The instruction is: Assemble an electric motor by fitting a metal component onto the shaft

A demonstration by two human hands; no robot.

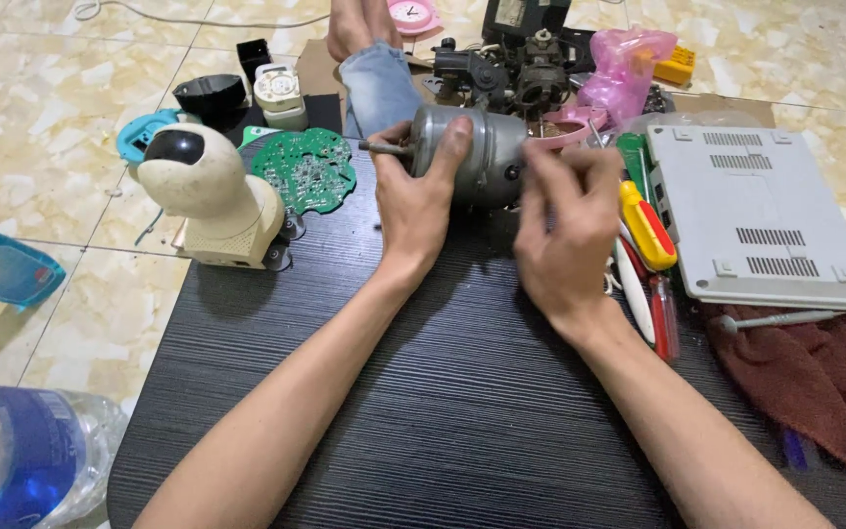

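A grey metal motor with a thin shaft pointing left lies on its side on the black ribbed board. My left hand grips its left end, thumb over the top. At the motor's right end, my right hand has its fingertips touching the casing. A green round circuit board lies just left of the motor, beside a cream dome-shaped camera housing.
Right of my hands lie several screwdrivers, one yellow and red, a grey flat device box and a dark red cloth. Behind the motor sit black mechanical parts, a pink bag and a person's denim-clad leg. A water bottle lies at the lower left.
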